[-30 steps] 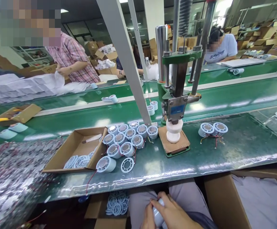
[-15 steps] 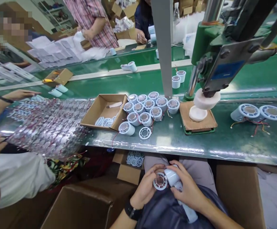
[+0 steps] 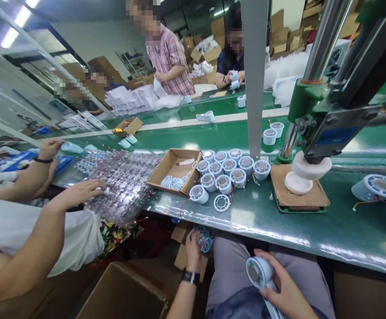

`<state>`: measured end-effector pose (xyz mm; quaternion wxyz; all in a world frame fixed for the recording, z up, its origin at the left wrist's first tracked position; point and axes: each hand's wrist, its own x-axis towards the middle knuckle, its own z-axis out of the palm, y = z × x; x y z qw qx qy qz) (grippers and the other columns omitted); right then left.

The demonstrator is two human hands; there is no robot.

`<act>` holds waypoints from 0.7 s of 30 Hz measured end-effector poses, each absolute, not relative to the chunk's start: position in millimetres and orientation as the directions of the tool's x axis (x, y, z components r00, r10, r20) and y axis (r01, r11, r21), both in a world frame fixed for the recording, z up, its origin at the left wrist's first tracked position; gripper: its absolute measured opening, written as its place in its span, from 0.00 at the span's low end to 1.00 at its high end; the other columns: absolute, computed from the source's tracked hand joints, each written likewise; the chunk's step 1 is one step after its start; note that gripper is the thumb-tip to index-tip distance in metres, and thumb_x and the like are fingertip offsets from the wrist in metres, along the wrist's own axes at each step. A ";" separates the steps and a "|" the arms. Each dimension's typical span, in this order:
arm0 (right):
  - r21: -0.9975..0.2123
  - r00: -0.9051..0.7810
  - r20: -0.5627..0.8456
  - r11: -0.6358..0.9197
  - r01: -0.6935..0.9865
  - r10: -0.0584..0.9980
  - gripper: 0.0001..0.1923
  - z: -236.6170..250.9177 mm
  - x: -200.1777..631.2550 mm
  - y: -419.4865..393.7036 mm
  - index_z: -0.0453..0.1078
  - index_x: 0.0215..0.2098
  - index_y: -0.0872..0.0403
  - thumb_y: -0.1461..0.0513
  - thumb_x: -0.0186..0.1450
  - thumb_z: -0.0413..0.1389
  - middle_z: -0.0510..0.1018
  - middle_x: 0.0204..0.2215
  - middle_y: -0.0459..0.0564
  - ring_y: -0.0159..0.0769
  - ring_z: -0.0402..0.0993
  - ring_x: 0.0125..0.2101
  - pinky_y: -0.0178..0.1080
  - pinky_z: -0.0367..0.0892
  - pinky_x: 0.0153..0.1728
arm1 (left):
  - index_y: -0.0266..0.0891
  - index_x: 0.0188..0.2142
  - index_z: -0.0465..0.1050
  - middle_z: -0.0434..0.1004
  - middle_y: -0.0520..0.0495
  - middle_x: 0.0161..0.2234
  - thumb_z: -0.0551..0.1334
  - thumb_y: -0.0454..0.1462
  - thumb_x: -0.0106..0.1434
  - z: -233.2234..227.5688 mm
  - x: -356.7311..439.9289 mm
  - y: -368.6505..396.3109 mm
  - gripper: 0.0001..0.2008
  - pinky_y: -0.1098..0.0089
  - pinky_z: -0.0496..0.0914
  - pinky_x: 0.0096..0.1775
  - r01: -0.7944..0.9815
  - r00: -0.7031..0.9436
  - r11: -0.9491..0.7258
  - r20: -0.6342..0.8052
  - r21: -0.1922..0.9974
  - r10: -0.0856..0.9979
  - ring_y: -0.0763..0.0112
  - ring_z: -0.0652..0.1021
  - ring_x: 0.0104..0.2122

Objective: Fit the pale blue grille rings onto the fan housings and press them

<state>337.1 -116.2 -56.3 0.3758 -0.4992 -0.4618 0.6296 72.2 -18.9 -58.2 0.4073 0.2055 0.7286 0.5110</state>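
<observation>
A glossy green worktop crosses the frame. At lower centre sits a cardboard box, the left hand over it, grip curled, its hold unclear. At lower right, the right hand has its grip wrapped round a smooth pale-blue handled device, metal disc showing. Mid-frame, squat cylindrical units look already ringed; thin plastic rings in the box seem unused.

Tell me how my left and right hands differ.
Position: the left hand is at the rings under the bench; the right hand is over the lap.
Hold: the right hand grips a pale-blue housing; whether the left hand holds a ring is unclear.
Wrist: the left hand has a black band; none shows by the right hand.
Both are gloveless.
</observation>
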 end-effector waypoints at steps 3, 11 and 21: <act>-0.952 -0.250 -0.275 -0.300 -0.064 0.928 0.38 -76.0 336.4 -115.5 0.65 0.60 0.54 0.58 0.51 0.64 0.73 0.59 0.62 0.53 0.70 0.59 0.48 0.65 0.61 | 0.39 0.34 0.71 0.71 0.52 0.26 0.57 0.51 0.65 -15.5 68.9 -34.9 0.17 0.66 0.72 0.34 0.136 -0.607 0.184 -0.065 0.973 0.792 0.67 0.75 0.27; -0.946 -0.392 -0.220 -0.294 -0.138 0.893 0.46 -45.9 333.2 -102.2 0.65 0.60 0.51 0.42 0.49 0.67 0.72 0.60 0.63 0.55 0.70 0.60 0.49 0.62 0.62 | 0.40 0.33 0.77 0.83 0.43 0.36 0.60 0.38 0.57 132.5 21.6 84.5 0.08 0.57 0.71 0.51 0.670 -0.194 -0.117 0.325 0.733 0.926 0.57 0.79 0.40; -0.964 0.229 0.006 0.066 -0.256 0.973 0.42 44.2 423.0 -85.9 0.62 0.60 0.47 0.39 0.54 0.64 0.66 0.64 0.65 0.61 0.76 0.53 0.45 0.77 0.34 | 0.39 0.44 0.79 0.82 0.41 0.42 0.53 0.31 0.66 161.2 189.6 81.8 0.16 0.61 0.72 0.51 0.607 0.645 -0.677 0.240 0.417 0.726 0.58 0.80 0.45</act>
